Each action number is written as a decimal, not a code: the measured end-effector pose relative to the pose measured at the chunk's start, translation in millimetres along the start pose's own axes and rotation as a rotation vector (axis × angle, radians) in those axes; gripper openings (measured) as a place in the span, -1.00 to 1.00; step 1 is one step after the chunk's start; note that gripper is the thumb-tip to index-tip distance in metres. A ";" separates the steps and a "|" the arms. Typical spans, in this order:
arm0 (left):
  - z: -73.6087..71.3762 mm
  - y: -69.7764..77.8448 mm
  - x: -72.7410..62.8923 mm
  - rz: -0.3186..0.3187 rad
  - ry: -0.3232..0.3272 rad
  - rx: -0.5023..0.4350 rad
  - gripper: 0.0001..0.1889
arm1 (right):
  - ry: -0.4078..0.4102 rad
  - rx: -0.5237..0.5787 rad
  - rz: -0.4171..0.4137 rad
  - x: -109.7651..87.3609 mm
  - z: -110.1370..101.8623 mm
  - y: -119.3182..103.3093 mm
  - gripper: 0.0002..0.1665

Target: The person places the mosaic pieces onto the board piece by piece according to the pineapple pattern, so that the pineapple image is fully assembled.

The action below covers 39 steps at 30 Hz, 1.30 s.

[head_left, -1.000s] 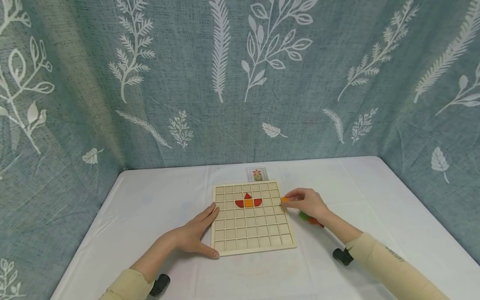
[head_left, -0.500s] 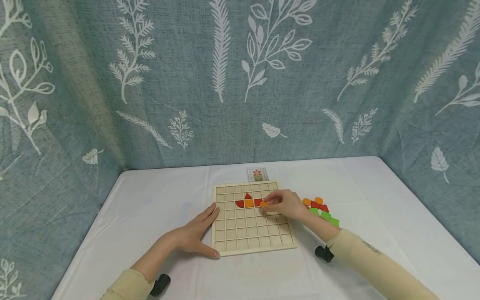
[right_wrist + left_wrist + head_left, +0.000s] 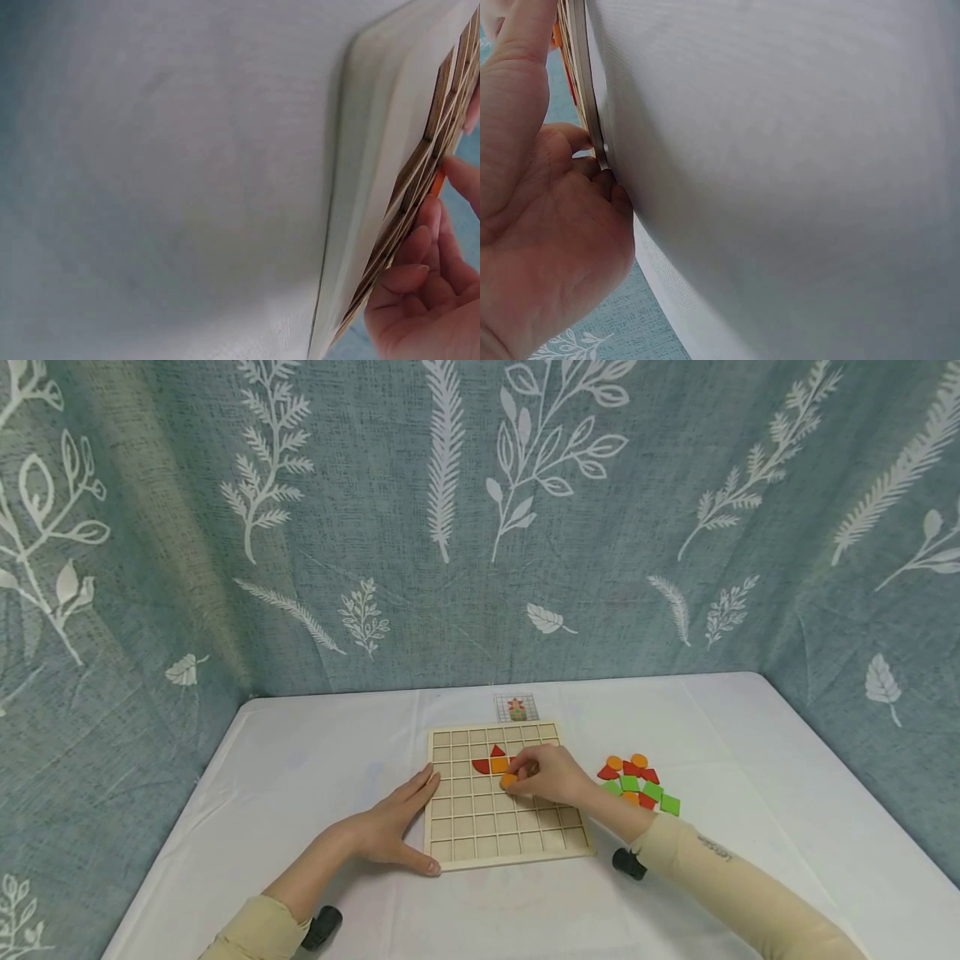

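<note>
A wooden grid board (image 3: 480, 827) lies on the white table. Set in its cells are a red triangle (image 3: 497, 751), an orange square (image 3: 498, 765) and a red rounded piece (image 3: 481, 767); another red piece to the right is mostly hidden by fingers. My right hand (image 3: 553, 775) pinches an orange disc (image 3: 508, 781) between thumb and fingers, just below the orange square. In the right wrist view the disc (image 3: 437, 182) shows edge-on at the grid. Along the board's left edge, my left hand (image 3: 386, 831) rests with fingers and thumb spread.
Loose red, orange and green pieces (image 3: 629, 783) lie right of the board, partly behind the right forearm. A small card with a coloured grid pattern (image 3: 517, 707) lies beyond the board. A patterned curtain (image 3: 480, 527) surrounds the table's back and sides.
My right hand has carried the orange disc leftward from the board's right edge to a cell near its middle, uncovering the loose pieces. My left hand has stayed in place.
</note>
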<state>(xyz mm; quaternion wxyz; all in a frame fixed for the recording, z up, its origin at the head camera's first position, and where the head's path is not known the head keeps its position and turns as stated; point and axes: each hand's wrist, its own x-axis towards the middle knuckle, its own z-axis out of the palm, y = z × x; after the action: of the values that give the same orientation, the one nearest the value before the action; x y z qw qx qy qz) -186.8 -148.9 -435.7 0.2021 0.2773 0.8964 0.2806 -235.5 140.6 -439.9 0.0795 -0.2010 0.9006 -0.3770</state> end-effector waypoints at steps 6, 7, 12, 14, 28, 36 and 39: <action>0.2 -0.2 0.5 0.000 0.000 0.002 0.32 | -0.012 0.028 0.001 -1.3 1.2 -2.6 -0.81; 0.2 -0.2 0.5 -0.001 0.000 0.002 0.32 | -0.010 0.030 0.001 -1.6 1.4 -2.7 -0.81; 0.0 -0.5 0.4 -0.003 0.000 0.000 0.32 | 0.007 0.034 -0.006 -3.4 1.5 -3.7 -0.85; -0.2 -0.6 0.2 -0.002 0.000 0.000 0.32 | 0.013 0.036 -0.008 -3.9 1.6 -3.9 -0.86; 0.3 -1.9 0.9 0.008 0.004 0.005 0.32 | 0.013 0.061 0.008 -7.7 -1.0 -1.9 -0.88; 1.0 -1.7 1.4 0.008 0.002 0.009 0.32 | -0.011 0.066 0.010 -8.6 -3.6 2.3 -0.87; 1.8 -1.2 1.4 0.009 0.001 0.011 0.32 | 0.007 0.063 0.014 -11.5 -7.9 6.4 -0.87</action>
<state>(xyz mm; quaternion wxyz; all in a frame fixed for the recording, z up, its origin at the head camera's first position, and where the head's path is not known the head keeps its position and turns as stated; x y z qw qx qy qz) -187.3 -148.1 -438.1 0.1990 0.2825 0.8967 0.2767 -229.3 154.6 -439.0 0.0853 -0.1908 0.8901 -0.4051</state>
